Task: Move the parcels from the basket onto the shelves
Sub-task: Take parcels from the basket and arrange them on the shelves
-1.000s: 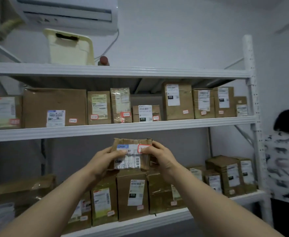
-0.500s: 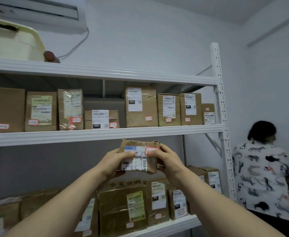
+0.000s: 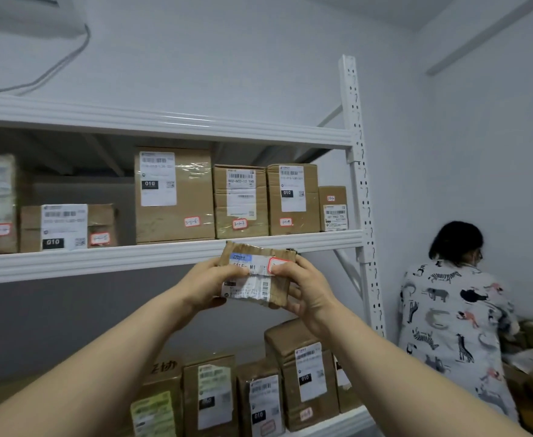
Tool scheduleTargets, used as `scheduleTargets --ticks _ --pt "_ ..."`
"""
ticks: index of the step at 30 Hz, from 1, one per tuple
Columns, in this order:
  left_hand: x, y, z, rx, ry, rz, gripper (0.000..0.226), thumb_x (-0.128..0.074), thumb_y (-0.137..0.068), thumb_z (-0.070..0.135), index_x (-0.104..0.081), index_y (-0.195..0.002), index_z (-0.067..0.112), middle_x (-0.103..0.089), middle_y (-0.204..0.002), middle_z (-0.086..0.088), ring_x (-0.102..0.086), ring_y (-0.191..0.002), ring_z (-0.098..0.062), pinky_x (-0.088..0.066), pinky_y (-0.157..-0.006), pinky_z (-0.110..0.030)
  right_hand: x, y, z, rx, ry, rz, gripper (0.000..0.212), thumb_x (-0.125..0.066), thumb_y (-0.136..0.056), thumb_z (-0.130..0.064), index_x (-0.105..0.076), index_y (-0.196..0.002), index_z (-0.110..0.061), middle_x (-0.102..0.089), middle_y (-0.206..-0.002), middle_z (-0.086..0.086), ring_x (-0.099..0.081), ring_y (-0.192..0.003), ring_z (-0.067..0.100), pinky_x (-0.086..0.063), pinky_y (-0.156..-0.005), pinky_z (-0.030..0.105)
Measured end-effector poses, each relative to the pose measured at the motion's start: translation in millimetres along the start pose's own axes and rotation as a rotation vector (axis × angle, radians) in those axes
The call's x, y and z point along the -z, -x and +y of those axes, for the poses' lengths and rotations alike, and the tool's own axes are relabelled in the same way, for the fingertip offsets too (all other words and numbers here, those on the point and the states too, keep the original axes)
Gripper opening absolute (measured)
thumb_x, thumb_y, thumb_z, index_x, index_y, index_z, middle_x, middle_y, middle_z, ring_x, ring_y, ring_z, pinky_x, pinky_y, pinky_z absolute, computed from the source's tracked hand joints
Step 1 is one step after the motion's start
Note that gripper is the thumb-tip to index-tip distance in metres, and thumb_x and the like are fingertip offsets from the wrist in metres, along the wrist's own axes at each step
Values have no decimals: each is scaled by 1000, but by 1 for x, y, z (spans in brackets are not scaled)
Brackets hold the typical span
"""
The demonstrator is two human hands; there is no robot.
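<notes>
Small parcel up at the middle shelf

Left hand [image 3: 207,287] and right hand [image 3: 306,287] both grip the small brown parcel [image 3: 257,274] — held just below the middle shelf's [image 3: 101,263] front edge, right of centre.

Small parcel [image 3: 257,275] pinched between left hand [image 3: 210,287] and right hand [image 3: 306,288], before shelf [image 3: 164,255]

Black patches reading "010" marked the labels of several shelved boxes [image 3: 173,197], one box label [image 3: 241,192] showed "502-602-12", and the label on the parcel [image 3: 254,287] read "M1".
</notes>
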State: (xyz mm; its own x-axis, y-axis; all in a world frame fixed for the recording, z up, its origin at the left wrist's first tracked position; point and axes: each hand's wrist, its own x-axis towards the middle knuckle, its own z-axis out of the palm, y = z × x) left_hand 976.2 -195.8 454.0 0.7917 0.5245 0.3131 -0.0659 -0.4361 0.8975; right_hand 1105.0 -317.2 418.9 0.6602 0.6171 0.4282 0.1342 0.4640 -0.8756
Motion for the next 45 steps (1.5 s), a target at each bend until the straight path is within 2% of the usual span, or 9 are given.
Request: scheduleTargets --ticks 4,8,12,15,20,26,29,37,45 --pt "-22 -32 7 -47 -23 -20 41 -66 -60 38 -66 -97 21 -70 -92 -3 -60 -84 -18 -45 -81 -32 24 -26 3 43 -12 54 19 -65 -81 -15 -66 -98 -23 -72 -89 3 -66 -80 19 -54 -75 39" --pt "-40 -68 14 -122 30 13 20 -58 -80 40 -64 -86 23 -67 -76 8 -56 -78 -13 -41 -84 -34 45 -56 -4 97 8 95 18 -62 -82 -15 -66 -98 -23 -70 -87 1 -64 -78 17 -52 -66 32" --pt "-44 -112 28 -259 -65 213 22 -42 -95 33 -59 -87 23 -60 -110 -1 -51 -105 -20 -38 -101 -44 71 -87 -12 149 13 104 12 -61 -82 -14 -64 -88 -24 -69 -84 -1 -62 -76 15 -49 -63 28" --pt "-51 -140 39 -336 -231 365 26 -33 -98 18 -53 -83 20 -54 -104 -12 -48 -101 -27 -39 -96 -44 90 -110 -12 159 -10 79 8 -64 -79 -17 -64 -85 -22 -68 -82 -1 -61 -71 13 -47 -56 22" --pt "-64 -166 55 -406 -474 521 34 -39 -98 18 -62 -122 11 -58 -127 -8 -49 -119 -28 -39 -100 -37 113 -145 -13 179 -74 26 29 -64 -60 -27 -66 -87 -18 -71 -81 2 -64 -70 13 -48 -54 20" --pt "-73 -191 77 -396 -843 679 45 -47 -93 18 -48 -138 14 -44 -145 -11 -38 -134 -30 -34 -106 -46 129 -177 -23 170 -125 -2 72 -73 -51 -31 -62 -119 -11 -71 -107 9 -68 -96 23 -54 -84 37" --pt "-73 -198 87 -384 -1003 710 48 -48 -92 18 -45 -140 15 -40 -147 -11 -32 -136 -30 -33 -105 -47 133 -184 -29 179 -159 -24 66 -69 -55 -26 -63 -118 -8 -70 -98 5 -65 -77 10 -52 -65 20" --pt "-69 -219 95 -397 -1256 738 60 -53 -88 12 -37 -145 17 -35 -149 -10 -25 -139 -29 -24 -114 -44 138 -194 -34 195 -183 -31 37 -69 -80 -15 -64 -116 -8 -72 -96 5 -65 -72 7 -50 -56 15" --pt "-44 -239 100 -287 -1367 746 75 -49 -90 20 -7 -153 17 -3 -160 -8 7 -147 -26 7 -117 -48 114 -208 -43 251 -206 25 40 -71 -77 -19 -64 -116 -11 -72 -104 10 -69 -95 23 -55 -88 38"
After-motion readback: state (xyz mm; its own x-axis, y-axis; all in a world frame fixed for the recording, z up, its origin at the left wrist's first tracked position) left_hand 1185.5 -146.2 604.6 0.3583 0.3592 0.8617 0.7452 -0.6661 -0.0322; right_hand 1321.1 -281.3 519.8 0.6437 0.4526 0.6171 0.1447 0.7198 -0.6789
